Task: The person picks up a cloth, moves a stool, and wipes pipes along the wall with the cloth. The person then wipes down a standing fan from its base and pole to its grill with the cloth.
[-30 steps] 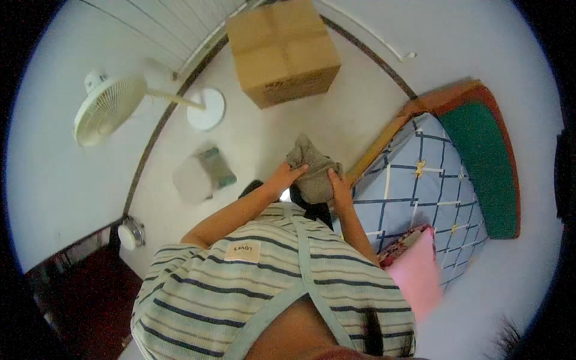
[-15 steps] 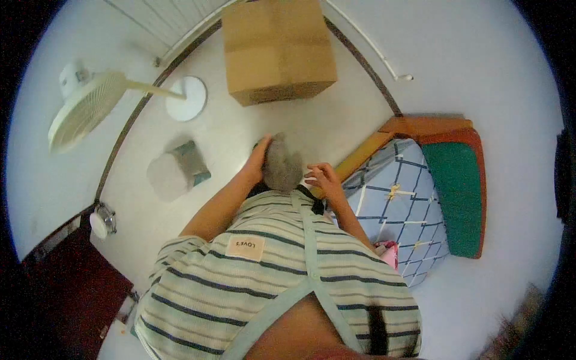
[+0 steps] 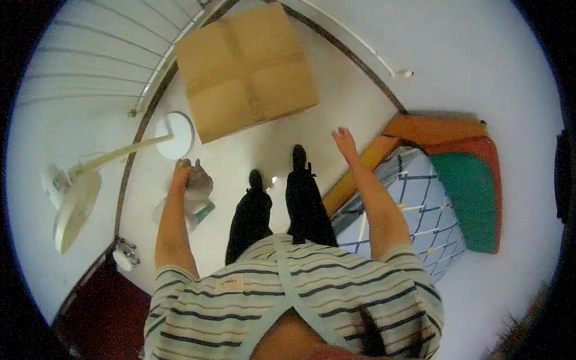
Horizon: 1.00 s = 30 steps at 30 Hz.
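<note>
My left hand (image 3: pixel 183 173) is closed on a grey, soft-looking lump (image 3: pixel 199 183) with small pointed tips at its top; its exact kind is unclear. The arm reaches out to the left, and the lump hangs over or beside a pale object with a greenish side (image 3: pixel 204 212), partly hidden by the lump and my forearm. My right hand (image 3: pixel 344 144) is out to the right in the air above the floor, near the bed's wooden edge. Nothing shows in it, and its fingers look loosely apart.
A large cardboard box (image 3: pixel 246 72) stands on the floor ahead. Left of it is a standing fan with a round white base (image 3: pixel 175 135). On the right is a bed with a blue patterned cover (image 3: pixel 414 204) and a green-panelled headboard (image 3: pixel 465 198). A white round item (image 3: pixel 125 257) sits far left.
My left hand has carried the grey lump from in front of my body to the left. My right hand has moved outward to the right. My legs and shoes now show.
</note>
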Each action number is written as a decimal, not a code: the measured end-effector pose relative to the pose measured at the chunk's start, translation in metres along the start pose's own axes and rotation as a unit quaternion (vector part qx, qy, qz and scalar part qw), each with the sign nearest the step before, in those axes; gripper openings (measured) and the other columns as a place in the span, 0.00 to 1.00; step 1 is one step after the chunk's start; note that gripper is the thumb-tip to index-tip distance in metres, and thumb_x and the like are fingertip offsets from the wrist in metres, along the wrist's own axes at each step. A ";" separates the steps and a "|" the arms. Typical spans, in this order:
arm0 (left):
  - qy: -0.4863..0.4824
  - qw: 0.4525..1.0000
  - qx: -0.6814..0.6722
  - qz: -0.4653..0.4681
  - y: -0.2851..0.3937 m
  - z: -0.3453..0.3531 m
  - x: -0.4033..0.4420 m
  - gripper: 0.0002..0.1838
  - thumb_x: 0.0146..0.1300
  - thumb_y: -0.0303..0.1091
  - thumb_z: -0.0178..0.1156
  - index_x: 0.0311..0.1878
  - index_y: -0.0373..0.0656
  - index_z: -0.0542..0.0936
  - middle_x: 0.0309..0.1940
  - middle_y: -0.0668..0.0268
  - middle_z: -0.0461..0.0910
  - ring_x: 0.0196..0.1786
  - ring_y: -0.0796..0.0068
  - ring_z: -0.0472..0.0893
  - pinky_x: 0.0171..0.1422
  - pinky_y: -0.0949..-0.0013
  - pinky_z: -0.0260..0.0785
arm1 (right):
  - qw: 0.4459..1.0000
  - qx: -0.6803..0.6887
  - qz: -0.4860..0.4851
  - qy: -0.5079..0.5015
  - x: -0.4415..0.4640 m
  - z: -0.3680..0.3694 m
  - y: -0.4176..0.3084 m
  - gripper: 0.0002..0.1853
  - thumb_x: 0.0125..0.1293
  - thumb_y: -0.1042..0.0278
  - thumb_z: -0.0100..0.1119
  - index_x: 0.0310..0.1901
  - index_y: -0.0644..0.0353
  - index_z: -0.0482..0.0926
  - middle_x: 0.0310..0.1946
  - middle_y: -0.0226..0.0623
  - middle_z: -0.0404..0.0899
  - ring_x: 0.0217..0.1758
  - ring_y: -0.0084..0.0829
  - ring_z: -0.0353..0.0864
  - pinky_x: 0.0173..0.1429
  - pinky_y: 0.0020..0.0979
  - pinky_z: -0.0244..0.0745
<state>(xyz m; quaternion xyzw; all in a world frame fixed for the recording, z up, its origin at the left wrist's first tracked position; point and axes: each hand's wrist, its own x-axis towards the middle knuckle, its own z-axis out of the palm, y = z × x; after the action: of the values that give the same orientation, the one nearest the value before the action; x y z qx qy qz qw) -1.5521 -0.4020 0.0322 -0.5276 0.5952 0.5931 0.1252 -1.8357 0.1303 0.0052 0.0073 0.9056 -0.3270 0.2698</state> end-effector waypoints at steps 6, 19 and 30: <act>-0.044 0.993 0.105 -0.024 0.029 0.035 0.067 0.23 0.48 0.32 0.61 0.48 0.42 0.66 0.41 0.62 0.71 0.40 0.65 0.72 0.44 0.61 0.70 | 0.998 -0.031 -0.040 0.036 0.107 0.034 -0.060 0.37 0.58 0.44 0.54 0.59 0.69 0.62 0.59 0.55 0.63 0.63 0.49 0.62 0.65 0.39 0.59; -0.032 0.997 0.031 -0.070 0.045 0.074 0.133 0.43 0.45 0.40 0.67 0.64 0.41 0.56 0.51 0.55 0.70 0.49 0.59 0.74 0.51 0.61 0.69 | 0.998 0.005 0.062 0.010 0.189 0.087 -0.087 0.38 0.57 0.39 0.50 0.60 0.60 0.62 0.53 0.50 0.71 0.58 0.48 0.69 0.58 0.42 0.66; -0.081 0.984 0.146 0.055 -0.002 0.159 0.095 0.41 0.43 0.39 0.69 0.60 0.39 0.61 0.49 0.55 0.72 0.49 0.63 0.73 0.52 0.65 0.68 | 0.948 0.243 0.181 0.102 0.038 0.030 0.061 0.35 0.58 0.46 0.56 0.59 0.64 0.63 0.50 0.48 0.73 0.52 0.40 0.73 0.54 0.32 0.68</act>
<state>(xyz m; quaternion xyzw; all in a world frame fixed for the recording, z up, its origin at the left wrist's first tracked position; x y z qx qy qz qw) -1.6657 -0.3139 -0.0848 -0.4201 0.6912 0.5469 0.2158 -1.8425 0.1543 -0.0687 0.2694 0.8049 -0.4804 0.2209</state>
